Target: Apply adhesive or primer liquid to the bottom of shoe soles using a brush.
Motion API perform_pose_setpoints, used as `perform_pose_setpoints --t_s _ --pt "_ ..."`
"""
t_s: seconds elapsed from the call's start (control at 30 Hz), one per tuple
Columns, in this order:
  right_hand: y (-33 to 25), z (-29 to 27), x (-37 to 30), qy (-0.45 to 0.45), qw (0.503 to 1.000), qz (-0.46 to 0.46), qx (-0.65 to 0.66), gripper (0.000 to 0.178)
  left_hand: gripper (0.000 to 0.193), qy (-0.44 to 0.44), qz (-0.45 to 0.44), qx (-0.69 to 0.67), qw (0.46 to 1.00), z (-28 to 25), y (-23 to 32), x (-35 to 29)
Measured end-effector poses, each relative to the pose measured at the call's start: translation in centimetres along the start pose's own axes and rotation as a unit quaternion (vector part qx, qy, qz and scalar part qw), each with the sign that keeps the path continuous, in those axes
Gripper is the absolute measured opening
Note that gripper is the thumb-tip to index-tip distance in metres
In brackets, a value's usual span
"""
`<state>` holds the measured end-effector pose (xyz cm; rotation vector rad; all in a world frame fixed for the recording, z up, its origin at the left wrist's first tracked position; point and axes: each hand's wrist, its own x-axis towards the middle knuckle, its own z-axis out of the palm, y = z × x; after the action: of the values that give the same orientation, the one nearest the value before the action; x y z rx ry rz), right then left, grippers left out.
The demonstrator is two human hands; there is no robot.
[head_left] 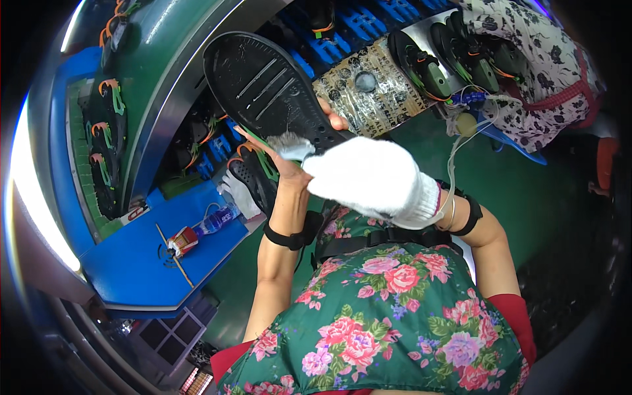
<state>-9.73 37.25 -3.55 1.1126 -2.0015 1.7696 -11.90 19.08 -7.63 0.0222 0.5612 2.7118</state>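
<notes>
A black shoe [266,85] is tilted up in front of me with its grooved sole facing me. My bare left hand [288,164] holds it from beneath; the thumb lies along the near edge and fingertips curl round the far edge. My right hand [365,174] wears a white knitted glove and is closed at the shoe's narrower end. From the glove sticks out a brush [289,145] with pale bristles, which lie against the sole. The glove hides the brush's handle and that end of the shoe.
On the blue side table [138,263] lie a plastic bottle [220,218] and a red carton [183,241]. More black shoes [105,151] ride a green conveyor at left; others [454,56] stand at far right beside a taped board [372,85]. A co-worker's patterned sleeve [526,72] reaches in there.
</notes>
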Motion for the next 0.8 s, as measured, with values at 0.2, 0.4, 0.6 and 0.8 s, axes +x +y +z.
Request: perform_pose_setpoints --t_s 0.2,0.4,0.6,0.8 --pt "0.6 -1.7 0.0 0.005 0.999 0.015 0.029 0.029 0.101 -0.052 0.05 0.081 0.994 -0.4 0.9 0.3" --pt "-0.4 -2.1 0.0 0.001 0.995 0.066 0.071 0.027 0.108 -0.069 0.081 0.041 0.993 1.1 1.1 1.0" --pt "-0.2 -1.2 -1.2 0.013 1.0 0.005 -0.003 0.028 0.116 -0.032 0.063 0.062 0.996 -0.2 2.0 1.0" --pt "-0.3 -2.0 -1.1 0.03 0.995 0.08 0.045 0.025 0.118 -0.063 0.096 0.12 0.986 -0.3 3.0 0.9"
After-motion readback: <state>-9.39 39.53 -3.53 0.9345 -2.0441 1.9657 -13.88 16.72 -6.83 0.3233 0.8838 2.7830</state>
